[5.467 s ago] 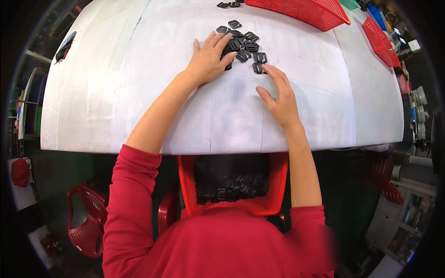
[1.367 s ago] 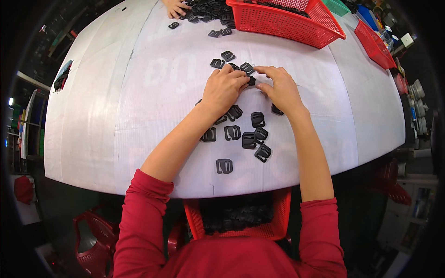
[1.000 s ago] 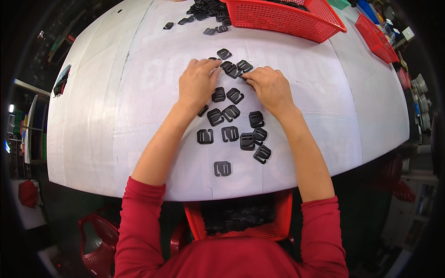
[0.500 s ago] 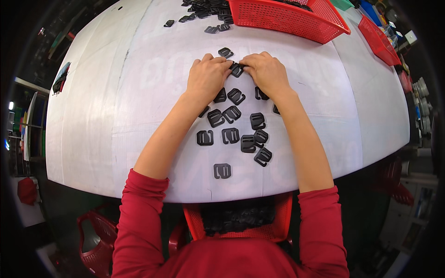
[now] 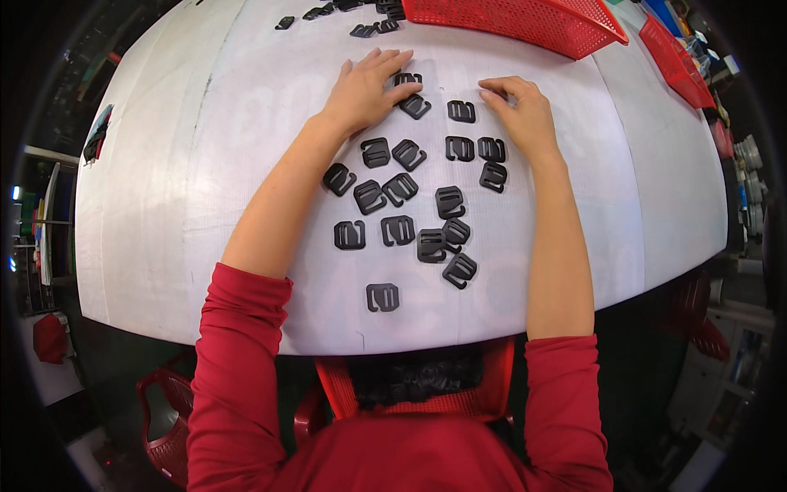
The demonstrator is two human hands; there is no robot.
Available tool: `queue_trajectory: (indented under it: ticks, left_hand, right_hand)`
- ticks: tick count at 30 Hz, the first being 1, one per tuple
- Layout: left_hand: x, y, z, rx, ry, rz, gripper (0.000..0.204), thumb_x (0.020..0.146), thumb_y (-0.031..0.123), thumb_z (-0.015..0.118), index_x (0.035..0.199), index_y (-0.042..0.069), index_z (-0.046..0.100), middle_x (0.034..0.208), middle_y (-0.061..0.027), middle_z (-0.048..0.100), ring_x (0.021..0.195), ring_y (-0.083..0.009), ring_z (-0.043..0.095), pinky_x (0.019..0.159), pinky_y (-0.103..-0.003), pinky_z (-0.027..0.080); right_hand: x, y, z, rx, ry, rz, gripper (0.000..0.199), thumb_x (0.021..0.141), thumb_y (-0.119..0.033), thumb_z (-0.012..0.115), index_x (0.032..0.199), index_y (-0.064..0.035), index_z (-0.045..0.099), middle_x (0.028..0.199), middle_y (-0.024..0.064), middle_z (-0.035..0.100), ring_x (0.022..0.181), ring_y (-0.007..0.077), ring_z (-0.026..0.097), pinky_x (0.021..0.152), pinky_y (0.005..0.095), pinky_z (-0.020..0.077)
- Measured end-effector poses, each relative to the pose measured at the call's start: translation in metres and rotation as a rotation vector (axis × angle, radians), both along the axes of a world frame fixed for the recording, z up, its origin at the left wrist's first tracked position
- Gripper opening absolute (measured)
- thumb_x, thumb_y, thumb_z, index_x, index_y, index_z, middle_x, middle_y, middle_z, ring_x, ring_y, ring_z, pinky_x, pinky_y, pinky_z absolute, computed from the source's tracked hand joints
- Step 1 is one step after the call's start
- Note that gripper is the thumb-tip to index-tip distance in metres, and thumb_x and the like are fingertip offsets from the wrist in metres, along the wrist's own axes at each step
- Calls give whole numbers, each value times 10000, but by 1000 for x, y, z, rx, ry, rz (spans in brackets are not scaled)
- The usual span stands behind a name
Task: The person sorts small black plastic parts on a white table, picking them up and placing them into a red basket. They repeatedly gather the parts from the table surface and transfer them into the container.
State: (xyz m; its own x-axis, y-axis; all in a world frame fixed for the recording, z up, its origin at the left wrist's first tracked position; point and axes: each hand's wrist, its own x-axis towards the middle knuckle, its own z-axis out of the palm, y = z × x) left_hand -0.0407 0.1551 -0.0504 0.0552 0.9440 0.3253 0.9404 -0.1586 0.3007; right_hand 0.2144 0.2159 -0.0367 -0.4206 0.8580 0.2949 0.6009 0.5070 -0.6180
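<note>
My left hand (image 5: 367,88) is open, with fingers stretched out and the thumb apart. Between its thumb and fingers lies a black plastic hook buckle (image 5: 407,79), partly hidden, and just below the thumb is another buckle (image 5: 416,107). My right hand (image 5: 523,113) hovers over the table, its thumb and index finger apart and nothing seen between them. Closest to its fingertips is a flat buckle (image 5: 461,111). Several more buckles lie scattered between my forearms, such as a tilted buckle (image 5: 400,189), a lower one (image 5: 349,235) and a single buckle (image 5: 383,298) near the front edge.
A red perforated basket (image 5: 508,33) stands on the white table (image 5: 205,205) at the back, beside a pile of black buckles (image 5: 393,10). Another red basket (image 5: 674,61) is at the far right. Below the front edge, a red basket (image 5: 336,385) holds dark pieces.
My hands have parted from the buckle they both held, which now lies on the table. The right hand has moved rightward, and the left hand has opened over two buckles. The view has shifted slightly.
</note>
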Motion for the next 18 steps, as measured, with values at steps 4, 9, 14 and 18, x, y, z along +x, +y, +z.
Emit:
queue_trajectory:
  ticks: [4,9,14,18]
  left_hand:
    - [-12,-5,3,-89,21,-97,682,903,494,625,1474,177,428,1479,-130,468,1363,-328,440,1175,-488,243]
    - [-17,-24,39,-387,-272,-19,666,906,534,615,1469,220,449,1457,-131,499,1328,-312,487,1120,-381,349]
    - [-45,-47,20,-162,-425,-56,581,955,466,579,1461,205,466,1471,-111,488,1364,-274,449,1131,-372,333]
    - [-80,-109,15,-152,-556,41,527,995,386,537,1459,149,464,1474,-80,487,1392,-244,411,1155,-372,295]
  right_hand:
    - [-10,-5,-13,85,-10,126,375,881,-410,643,1185,-200,703,1232,1,667,1259,233,517,1090,456,316]
    - [-14,-8,-24,72,-171,162,522,907,-523,591,1365,-275,562,1448,-6,521,1432,236,345,1181,512,134]
    - [2,-28,-10,-77,-130,264,615,866,-523,640,1417,-286,505,1509,23,441,1462,264,277,1199,543,63]
    - [7,-96,13,-140,-111,423,831,732,-531,766,1457,-275,449,1571,106,308,1478,332,207,1195,571,44]
